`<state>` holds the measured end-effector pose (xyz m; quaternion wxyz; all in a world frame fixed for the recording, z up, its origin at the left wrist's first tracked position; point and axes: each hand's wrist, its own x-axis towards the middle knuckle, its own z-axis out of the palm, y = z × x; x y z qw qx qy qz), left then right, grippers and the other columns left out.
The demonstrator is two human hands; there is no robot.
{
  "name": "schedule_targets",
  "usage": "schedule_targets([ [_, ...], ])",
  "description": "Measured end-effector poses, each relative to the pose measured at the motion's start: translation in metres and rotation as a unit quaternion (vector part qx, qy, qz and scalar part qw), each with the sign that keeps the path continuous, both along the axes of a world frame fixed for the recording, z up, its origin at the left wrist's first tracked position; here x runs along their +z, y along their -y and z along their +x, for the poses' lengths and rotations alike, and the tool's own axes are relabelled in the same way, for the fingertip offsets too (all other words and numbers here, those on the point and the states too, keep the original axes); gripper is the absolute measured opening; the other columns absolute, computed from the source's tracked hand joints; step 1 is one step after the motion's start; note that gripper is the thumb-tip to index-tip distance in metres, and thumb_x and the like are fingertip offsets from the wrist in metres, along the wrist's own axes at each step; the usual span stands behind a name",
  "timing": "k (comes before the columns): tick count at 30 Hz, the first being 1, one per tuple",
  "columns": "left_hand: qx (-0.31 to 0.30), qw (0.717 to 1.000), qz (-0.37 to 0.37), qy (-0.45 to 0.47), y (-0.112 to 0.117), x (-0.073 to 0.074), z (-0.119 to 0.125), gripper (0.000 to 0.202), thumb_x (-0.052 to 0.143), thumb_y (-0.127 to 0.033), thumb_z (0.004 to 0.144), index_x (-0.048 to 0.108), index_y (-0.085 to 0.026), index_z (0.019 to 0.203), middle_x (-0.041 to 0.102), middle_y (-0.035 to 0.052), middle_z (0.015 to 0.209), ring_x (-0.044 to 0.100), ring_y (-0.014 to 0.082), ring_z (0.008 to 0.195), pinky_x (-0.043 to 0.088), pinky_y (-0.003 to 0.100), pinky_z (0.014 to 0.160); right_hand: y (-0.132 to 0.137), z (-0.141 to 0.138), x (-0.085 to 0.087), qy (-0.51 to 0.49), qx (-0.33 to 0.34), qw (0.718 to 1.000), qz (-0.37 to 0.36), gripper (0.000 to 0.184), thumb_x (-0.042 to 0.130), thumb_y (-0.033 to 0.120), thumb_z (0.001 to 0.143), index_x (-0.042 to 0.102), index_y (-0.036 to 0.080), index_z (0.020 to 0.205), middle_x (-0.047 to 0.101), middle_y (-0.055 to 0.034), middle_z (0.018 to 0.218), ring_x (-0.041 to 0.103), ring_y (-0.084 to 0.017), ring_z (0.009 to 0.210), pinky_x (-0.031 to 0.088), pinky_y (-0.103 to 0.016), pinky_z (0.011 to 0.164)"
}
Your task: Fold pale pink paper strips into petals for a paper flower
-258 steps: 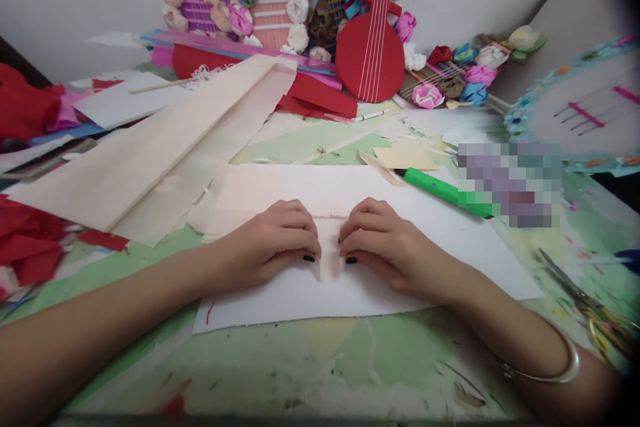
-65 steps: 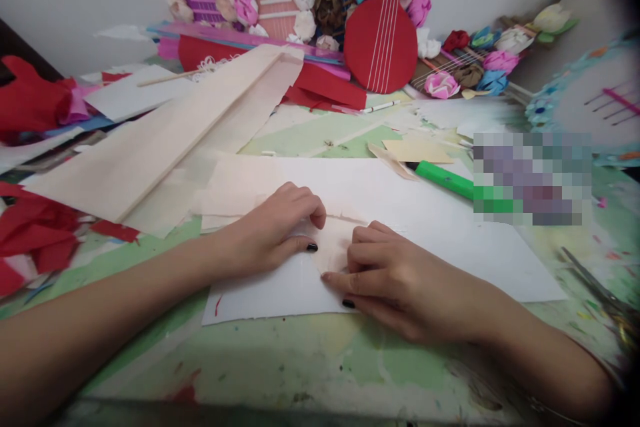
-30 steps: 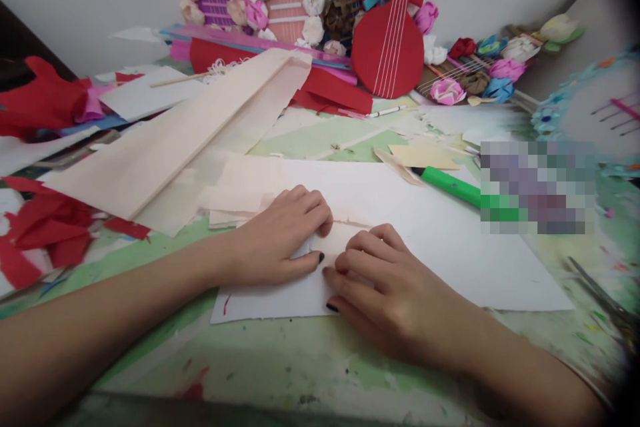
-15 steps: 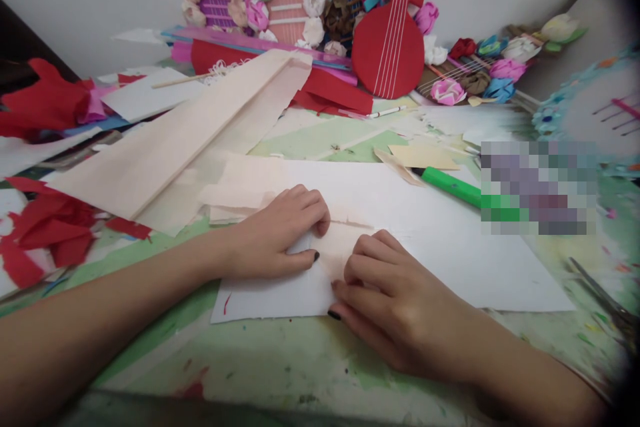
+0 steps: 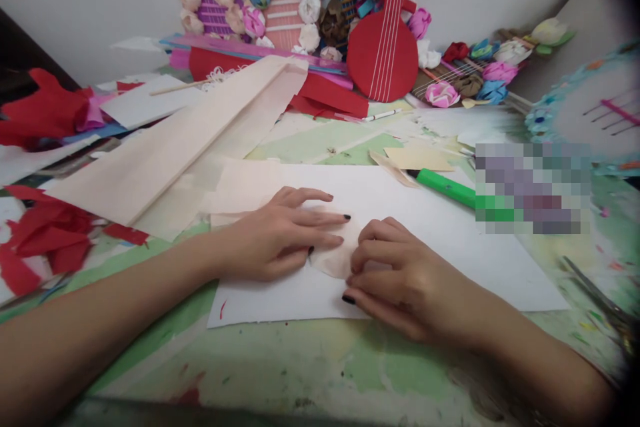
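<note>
A small cream paper piece (image 5: 334,260) lies on a white sheet (image 5: 450,240) in front of me. My left hand (image 5: 280,237) lies flat over its left part, fingers stretched out to the right and pressing it down. My right hand (image 5: 395,277) is curled over its right edge, fingertips pinching or pressing the paper. Much of the piece is hidden under both hands.
Long cream paper sheets (image 5: 165,147) lie at the left, red paper scraps (image 5: 45,233) further left. A green marker (image 5: 445,188) lies right of the white sheet, scissors (image 5: 600,300) at the far right. Paper flowers and a red paper lute (image 5: 383,47) stand at the wall.
My left hand has opened from a curled grip and now lies flat with fingers stretched over the cream piece. My right hand has shifted a little to the right edge.
</note>
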<state>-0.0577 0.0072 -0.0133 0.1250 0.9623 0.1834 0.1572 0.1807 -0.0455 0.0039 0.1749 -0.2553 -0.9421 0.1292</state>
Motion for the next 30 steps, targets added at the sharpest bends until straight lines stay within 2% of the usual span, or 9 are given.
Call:
schedule_targets([
  [3,-0.015,0.998,0.048,-0.04,0.0,0.0,-0.001,0.045,0.047,-0.01,0.083,0.057,-0.027,0.124,0.049,0.0036,0.14,0.026,0.0321,0.137,0.029,0.054,0.106,-0.005,0.005,0.004,0.017,-0.003,1.0,-0.003,0.035,0.051,0.026,0.091,0.062,0.015,0.06,0.056,-0.0058,0.076,0.044,-0.016,0.077,0.034,-0.035,0.074],
  [7,0.001,0.997,0.067,-0.037,-0.001,0.001,-0.003,0.042,0.048,-0.012,0.084,0.062,-0.027,0.121,0.041,0.0072,0.146,0.022,0.0325,0.14,0.029,0.054,0.108,-0.009,0.012,0.009,0.046,0.001,0.999,-0.022,0.037,0.05,0.028,0.092,0.061,0.015,0.059,0.055,-0.0047,0.073,0.043,-0.016,0.075,0.034,-0.035,0.073],
  [12,0.008,0.998,0.057,-0.039,-0.003,0.0,-0.004,0.043,0.048,-0.013,0.085,0.06,-0.028,0.123,0.04,0.0094,0.146,0.024,0.0307,0.139,0.031,0.051,0.108,-0.016,0.021,0.015,0.062,0.012,0.997,-0.037,0.036,0.051,0.027,0.091,0.06,0.016,0.058,0.055,-0.0038,0.069,0.044,-0.016,0.074,0.033,-0.034,0.072],
  [16,0.011,0.998,0.056,-0.027,-0.002,-0.001,-0.005,0.042,0.051,-0.015,0.084,0.059,-0.024,0.123,0.04,0.0108,0.145,0.03,0.0305,0.136,0.033,0.05,0.108,-0.02,0.024,0.015,0.033,0.01,0.999,-0.028,0.035,0.052,0.024,0.09,0.057,0.016,0.055,0.055,-0.0041,0.067,0.045,-0.016,0.072,0.035,-0.033,0.069],
  [19,0.009,0.998,0.054,-0.016,0.0,-0.001,-0.005,0.043,0.054,-0.018,0.083,0.055,-0.021,0.126,0.043,0.013,0.143,0.041,0.0294,0.128,0.038,0.048,0.104,-0.021,0.023,0.011,-0.003,-0.005,1.0,-0.017,0.024,0.052,0.019,0.088,0.062,0.016,0.067,0.057,-0.0051,0.072,0.047,-0.016,0.073,0.038,-0.032,0.069],
  [23,0.033,0.995,0.093,0.001,0.003,-0.004,-0.001,0.047,0.05,-0.019,0.088,0.045,-0.019,0.134,0.054,0.0137,0.132,0.054,0.0258,0.113,0.046,0.044,0.093,-0.019,0.018,0.002,-0.022,-0.02,0.999,-0.023,0.013,0.054,0.018,0.087,0.066,0.016,0.089,0.063,-0.0085,0.089,0.052,-0.018,0.085,0.043,-0.033,0.076],
  [27,0.055,0.989,0.136,0.035,0.006,-0.008,0.002,0.046,0.052,-0.023,0.09,0.042,-0.014,0.135,0.062,0.0125,0.12,0.059,0.0233,0.104,0.049,0.039,0.089,-0.015,0.012,-0.005,-0.03,-0.048,0.998,-0.029,0.018,0.058,0.019,0.085,0.064,0.016,0.102,0.062,-0.0099,0.103,0.053,-0.021,0.097,0.045,-0.037,0.086],
  [30,0.088,0.979,0.164,0.079,0.007,-0.01,0.003,0.041,0.055,-0.025,0.09,0.048,-0.012,0.129,0.066,0.0121,0.11,0.063,0.021,0.096,0.052,0.033,0.082,-0.013,0.009,-0.008,-0.05,-0.092,0.994,-0.006,0.025,0.061,0.018,0.082,0.06,0.014,0.107,0.06,-0.0114,0.109,0.052,-0.022,0.102,0.046,-0.038,0.088],
])
